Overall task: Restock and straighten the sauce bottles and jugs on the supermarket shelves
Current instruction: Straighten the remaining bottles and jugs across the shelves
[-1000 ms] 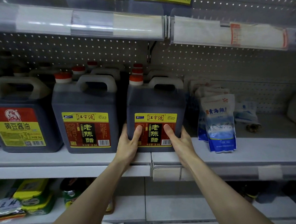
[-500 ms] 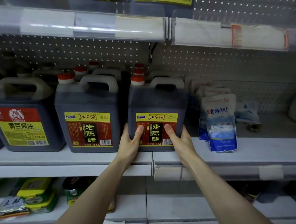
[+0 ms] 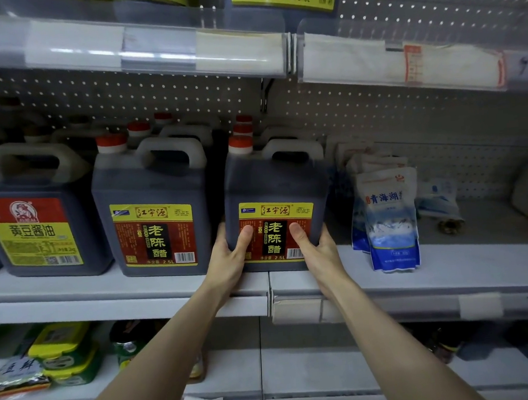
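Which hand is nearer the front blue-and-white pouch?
Right. The right hand grips the lower right corner of the vinegar jug, on the side facing the pouch; the left hand grips the jug's far corner.

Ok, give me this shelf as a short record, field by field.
held: right vinegar jug, red cap, label forward, at the front edge of the middle shelf
left hand: grips the jug's lower left corner, thumb on the label
right hand: grips its lower right corner, thumb on the label
left neighbours: second vinegar jug, then soy sauce jug
right neighbour: blue-and-white pouches, apart from the jug
behind: more red-capped jugs in rows
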{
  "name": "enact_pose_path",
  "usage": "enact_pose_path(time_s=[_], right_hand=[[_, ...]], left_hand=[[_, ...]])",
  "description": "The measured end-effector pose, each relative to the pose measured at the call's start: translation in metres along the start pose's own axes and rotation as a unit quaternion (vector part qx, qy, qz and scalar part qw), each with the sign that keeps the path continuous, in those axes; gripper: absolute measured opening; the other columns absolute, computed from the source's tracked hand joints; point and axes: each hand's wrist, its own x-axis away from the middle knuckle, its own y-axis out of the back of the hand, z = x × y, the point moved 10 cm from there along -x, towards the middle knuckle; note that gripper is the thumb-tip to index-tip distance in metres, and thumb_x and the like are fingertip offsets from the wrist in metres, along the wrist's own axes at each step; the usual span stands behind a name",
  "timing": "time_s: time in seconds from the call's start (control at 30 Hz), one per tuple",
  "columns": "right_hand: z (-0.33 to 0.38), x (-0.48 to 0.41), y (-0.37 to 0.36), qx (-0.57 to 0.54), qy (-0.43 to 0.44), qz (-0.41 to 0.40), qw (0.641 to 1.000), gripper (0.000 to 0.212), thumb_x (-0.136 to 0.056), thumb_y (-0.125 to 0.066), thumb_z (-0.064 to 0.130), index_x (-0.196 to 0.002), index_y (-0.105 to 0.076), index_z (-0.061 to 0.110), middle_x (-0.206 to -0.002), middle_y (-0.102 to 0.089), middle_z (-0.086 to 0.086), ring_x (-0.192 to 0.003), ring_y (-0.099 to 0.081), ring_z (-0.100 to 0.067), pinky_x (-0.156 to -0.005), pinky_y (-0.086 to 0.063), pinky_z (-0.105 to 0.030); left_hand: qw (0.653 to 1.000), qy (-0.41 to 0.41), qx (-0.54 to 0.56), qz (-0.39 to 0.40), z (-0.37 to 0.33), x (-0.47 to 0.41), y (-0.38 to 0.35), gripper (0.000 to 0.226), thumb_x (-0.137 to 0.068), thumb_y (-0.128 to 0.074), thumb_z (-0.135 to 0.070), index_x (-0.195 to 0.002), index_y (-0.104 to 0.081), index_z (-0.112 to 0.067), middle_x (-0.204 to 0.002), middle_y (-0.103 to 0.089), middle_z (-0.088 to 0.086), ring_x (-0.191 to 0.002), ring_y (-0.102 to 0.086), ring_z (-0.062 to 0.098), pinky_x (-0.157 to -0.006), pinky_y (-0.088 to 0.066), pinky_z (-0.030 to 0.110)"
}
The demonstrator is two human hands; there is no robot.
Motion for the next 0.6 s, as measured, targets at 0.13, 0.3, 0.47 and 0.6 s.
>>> enact_pose_path(time_s=[0.13,0.3,0.47,0.6], right_hand=[[-0.0002,0.001,0.0004,-0.001,0.002,0.0,1.0,0.069,-0.073,-0.063,0.053,-0.134,-0.044,0.029,-0.108,-0.062,0.014,-0.099,-0.061,-0.002,-0.073,-0.05,-0.014],[-0.0012,0.0006,0.0011,0.006,0.004,0.0,1.0,0.075,-0.069,-0.063,0.057,-0.136,-0.044,0.028,-0.119,-0.063,0.008,-0.107,-0.061,-0.01,-0.085,-0.052,-0.024],[-0.0024,0.0004,0.0012,0.007,0.005,0.0,1.0,0.079,-0.068,-0.063,0.058,-0.138,-0.043,0.028,-0.122,-0.062,0.006,-0.111,-0.061,-0.012,-0.085,-0.052,-0.024],[0.0001,0.0017,0.0004,0.004,0.006,0.001,1.0,0.076,-0.068,-0.063,0.057,-0.136,-0.043,0.029,-0.119,-0.063,0.007,-0.107,-0.061,-0.01,-0.081,-0.051,-0.02]], left_hand=[[1.0,-0.001,-0.007,0.0,0.0012,-0.0011,-0.0001,0.029,-0.093,-0.049,-0.039,-0.122,-0.042,-0.035,-0.106,-0.058,-0.024,-0.095,-0.057,-0.008,-0.072,-0.045,0.005],[1.0,0.003,-0.008,0.001,0.0032,-0.002,0.0002,0.028,-0.095,-0.048,-0.036,-0.123,-0.041,-0.032,-0.105,-0.058,-0.023,-0.092,-0.057,-0.01,-0.068,-0.044,0.0],[1.0,-0.001,-0.009,0.005,0.0035,-0.0029,0.0,0.039,-0.09,-0.049,-0.043,-0.127,-0.041,-0.031,-0.108,-0.058,-0.022,-0.097,-0.057,-0.007,-0.073,-0.045,0.005],[1.0,-0.003,-0.008,0.003,0.0029,-0.0038,0.0002,0.036,-0.093,-0.049,-0.04,-0.127,-0.041,-0.03,-0.11,-0.059,-0.02,-0.098,-0.057,-0.006,-0.075,-0.047,0.006]])
